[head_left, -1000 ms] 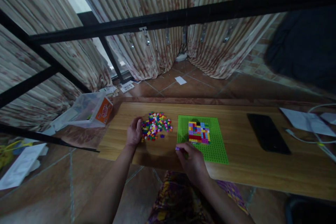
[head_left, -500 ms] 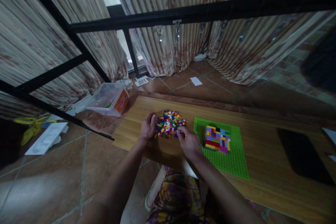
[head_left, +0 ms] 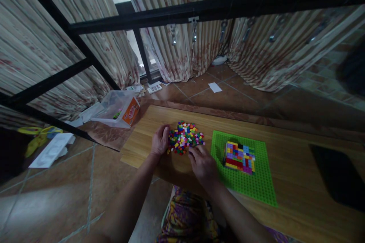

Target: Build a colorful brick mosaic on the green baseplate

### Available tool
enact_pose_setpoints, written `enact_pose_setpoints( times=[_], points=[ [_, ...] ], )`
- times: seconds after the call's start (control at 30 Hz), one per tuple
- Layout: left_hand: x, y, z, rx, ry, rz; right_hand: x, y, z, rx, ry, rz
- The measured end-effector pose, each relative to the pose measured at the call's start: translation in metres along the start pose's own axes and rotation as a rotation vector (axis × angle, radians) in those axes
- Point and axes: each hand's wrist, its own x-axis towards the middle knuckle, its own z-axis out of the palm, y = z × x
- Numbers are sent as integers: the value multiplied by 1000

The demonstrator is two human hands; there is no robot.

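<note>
A pile of small coloured bricks [head_left: 186,136] lies on the wooden table [head_left: 285,152]. My left hand [head_left: 159,141] rests against the pile's left edge, fingers curled on the bricks. My right hand [head_left: 202,164] lies at the pile's lower right, fingertips touching the nearest bricks; whether it holds one is hidden. To the right a green baseplate [head_left: 248,184] carries a block of stacked coloured bricks [head_left: 239,157].
A clear plastic box with an orange label [head_left: 118,110] stands off the table's left corner. A black flat object [head_left: 338,176] lies on the table at the right. Black metal bars [head_left: 199,9] cross above. Curtains hang behind, and paper scraps lie on the tiled floor.
My right hand went from the baseplate's front left corner to the brick pile, holding a small purple piece on the way. The view swung left. My left hand stayed at the pile.
</note>
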Motion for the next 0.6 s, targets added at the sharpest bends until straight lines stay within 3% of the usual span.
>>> enact_pose_setpoints(
  times=[0.37,0.6],
  points=[
    [2,-1,0,5,9,18,13,-6,3,-94,-12,18],
    [4,-7,1,24,1,40,12,-1,-1,55,29,33]
  ],
)
